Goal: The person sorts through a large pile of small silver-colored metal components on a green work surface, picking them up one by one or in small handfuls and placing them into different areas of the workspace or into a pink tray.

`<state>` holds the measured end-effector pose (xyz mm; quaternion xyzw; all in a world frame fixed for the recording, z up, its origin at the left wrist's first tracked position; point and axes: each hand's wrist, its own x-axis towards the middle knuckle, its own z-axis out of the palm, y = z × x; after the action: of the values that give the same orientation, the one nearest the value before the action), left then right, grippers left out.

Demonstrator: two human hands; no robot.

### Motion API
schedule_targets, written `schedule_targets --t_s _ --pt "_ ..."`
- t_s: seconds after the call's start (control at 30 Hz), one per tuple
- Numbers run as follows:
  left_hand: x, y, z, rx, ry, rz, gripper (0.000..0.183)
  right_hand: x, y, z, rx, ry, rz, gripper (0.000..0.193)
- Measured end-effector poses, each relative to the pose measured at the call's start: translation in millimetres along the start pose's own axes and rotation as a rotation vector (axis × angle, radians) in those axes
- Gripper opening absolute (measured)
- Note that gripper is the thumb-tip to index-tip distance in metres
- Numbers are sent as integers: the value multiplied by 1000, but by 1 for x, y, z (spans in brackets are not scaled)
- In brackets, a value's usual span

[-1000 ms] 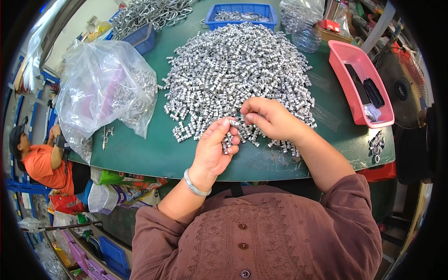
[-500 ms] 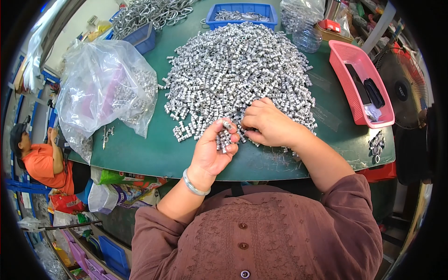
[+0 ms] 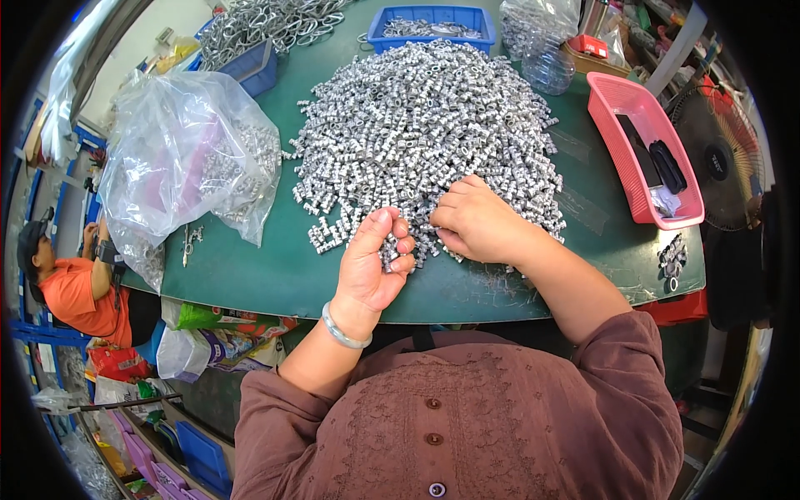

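A big heap of small silvery metal fittings (image 3: 417, 117) covers the middle of the green table (image 3: 242, 275). At the heap's near edge, my left hand (image 3: 375, 258) is turned palm up, its fingers curled round several of the metal fittings. A pale bangle (image 3: 340, 329) circles that wrist. Just to the right, my right hand (image 3: 475, 218) rests palm down against the front of the heap, fingers bent and pinched together. Its fingertips are hidden, so what they hold cannot be made out.
Left of the heap slumps a clear plastic bag (image 3: 192, 158) of metal parts. Blue trays (image 3: 433, 14) of metal pieces stand at the back. On the right are a pink basket (image 3: 612, 137) and a fan (image 3: 718, 158). A person in orange (image 3: 79, 292) sits far left.
My left hand has shifted slightly left, and its fingers have closed further over the fittings. The right hand has barely moved. At the left, the other person's arm has moved.
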<state>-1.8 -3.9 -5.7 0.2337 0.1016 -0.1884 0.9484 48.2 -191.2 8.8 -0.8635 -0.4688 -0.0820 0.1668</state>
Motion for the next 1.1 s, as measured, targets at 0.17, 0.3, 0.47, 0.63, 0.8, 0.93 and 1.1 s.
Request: schedule_targets --t_s 0.17,0.3,0.47,0.63,0.8,0.93,1.1 --pt "-3 -1 6 123 66 9 10 2 5 -3 217 105 81 10" --pt "-7 -3 9 288 110 25 11 5 1 -8 440 228 130 9" --pt "-10 -8 18 374 74 36 12 7 -1 -10 548 385 -27 17" --pt "-8 -11 15 382 58 106 12 9 -7 -15 516 437 -57 20" --pt "-7 -12 12 390 10 152 14 9 -13 -15 549 470 -41 24" --pt "-7 -11 14 349 8 123 14 7 -1 -12 445 456 9 22" --pt "-6 -7 9 270 -16 105 13 2 5 -9 79 236 92 11"
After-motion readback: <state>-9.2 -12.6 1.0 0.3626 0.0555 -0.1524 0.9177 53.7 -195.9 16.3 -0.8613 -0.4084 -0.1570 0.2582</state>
